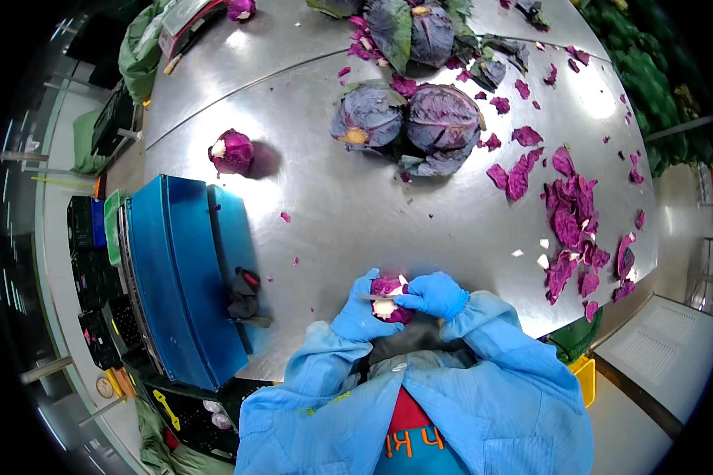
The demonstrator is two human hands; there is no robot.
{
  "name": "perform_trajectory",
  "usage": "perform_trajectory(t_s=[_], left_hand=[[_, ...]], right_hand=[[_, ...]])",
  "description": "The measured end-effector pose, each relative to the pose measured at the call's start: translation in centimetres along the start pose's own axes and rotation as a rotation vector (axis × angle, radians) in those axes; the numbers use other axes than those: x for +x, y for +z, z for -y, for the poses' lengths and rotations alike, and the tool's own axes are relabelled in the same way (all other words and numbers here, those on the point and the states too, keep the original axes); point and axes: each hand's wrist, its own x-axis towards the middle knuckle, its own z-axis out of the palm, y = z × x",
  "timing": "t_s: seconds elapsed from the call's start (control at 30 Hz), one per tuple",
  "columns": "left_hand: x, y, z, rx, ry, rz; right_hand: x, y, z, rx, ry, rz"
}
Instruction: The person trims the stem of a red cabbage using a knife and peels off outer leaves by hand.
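Close to my body, at the table's near edge, my left hand (356, 313) in a blue glove is wrapped round a small trimmed red cabbage (394, 313). The cabbage shows a pale cut patch at its stem end. From the other side, my gloved right hand (437, 295) is closed on a knife, its handle hidden in the fingers. The knife's blade (369, 297) lies across the cabbage and reaches toward my left hand. Farther up stand whole red cabbages (444, 119) with outer leaves. Another trimmed cabbage (231, 152) sits at the left.
Purple leaf scraps (570, 210) lie heaped on the right of the steel table (317, 214). A blue bin (186, 277) stands at the left edge, with a dark cloth-like item (244, 293) beside it. Dark crates (95, 273) are stacked beyond. More leafy cabbages (432, 36) lie at the back.
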Motion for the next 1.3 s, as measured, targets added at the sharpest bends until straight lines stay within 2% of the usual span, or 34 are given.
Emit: perform_trajectory(t_s=[0.03,0.07,0.13,0.23,0.27,0.37,0.47,0.57,0.67,0.7,0.73,0.77,0.8,0.83,0.9,0.97,1.03,1.07,1.13,1.17,1.23,1.3], left_hand=[[-0.4,0.4,0.1,-0.043,-0.023,-0.059],[-1.0,0.7,0.2,-0.127,-0.133,-0.022],[-1.7,0.9,0.7,-0.077,-0.158,-0.051],[-2.1,1.4,2.2,-0.036,-0.123,-0.113],[-2.2,1.4,2.7,0.014,-0.108,-0.112],[-2.3,1.6,1.7,0.061,-0.118,-0.144],[-2.4,1.8,2.2,0.074,-0.069,-0.16],[-2.6,1.7,1.7,0.174,-0.003,-0.156],[-3.3,1.1,-0.8,0.316,0.118,-0.15],[-3.6,1.1,-0.9,0.314,0.103,-0.157],[-4.2,1.3,-0.9,0.308,0.086,-0.162],[-4.7,1.7,-0.9,0.298,0.071,-0.162],[-4.6,2.2,-1.9,0.079,0.1,-0.205],[-4.7,2.3,-1.4,0.074,0.081,-0.223],[-4.8,2.2,-0.3,0.071,0.04,-0.264],[-4.0,2.6,-0.1,0.151,0.045,-0.295],[-2.7,3.0,-1.3,0.28,0.066,-0.321],[-2.3,3.4,-2.1,0.322,0.067,-0.347],[-1.5,4.1,-2.0,0.406,0.104,-0.377],[-1.4,4.5,-1.9,0.448,0.116,-0.394],[-1.2,4.9,-1.9,0.486,0.116,-0.433],[-1.0,4.8,-1.9,0.522,0.121,-0.436]], right_hand=[[-0.1,0.7,-0.3,0.048,0.014,-0.078],[-0.2,1.9,-1.0,0.097,0.033,-0.157],[-0.7,3.6,-1.4,0.191,0.05,-0.338],[-0.8,3.9,-0.9,0.725,0.367,-0.475],[-0.9,3.9,-0.8,0.943,0.404,-0.453],[-0.9,3.5,-2.0,0.516,0.318,-0.361],[-0.8,1.8,0.4,0.38,0.263,-0.539],[-0.2,2.2,-0.7,0.366,0.256,-0.459],[-0.7,1.2,-2.5,0.485,0.347,-0.504],[-1.1,0.8,-4.1,0.535,0.25,-0.727],[-1.8,-1.1,-5.5,0.868,0.461,-0.763],[-3.2,-3.8,-5.5,0.985,0.487,-0.926],[-4.7,-6.1,-6.6,0.743,0.588,-0.947],[-6.5,-6.8,-9.5,0.155,0.564,-1.006],[-8.4,-8.9,-6.8,0.089,0.562,-1.064],[-8.9,-7.5,-8.2,0.192,0.439,-1.138],[-8.1,-4.6,-5.1,0.51,0.291,-0.777],[-7.4,-3.0,-1.5,0.699,0.293,-0.681],[-6.7,-0.8,2.5,0.623,0.13,-0.466],[-6.3,0.1,3.2,0.455,-0.003,-0.473],[-5.9,2.0,3.5,0.376,-0.008,-0.538],[-5.8,2.1,3.3,0.306,0.056,-0.503]])
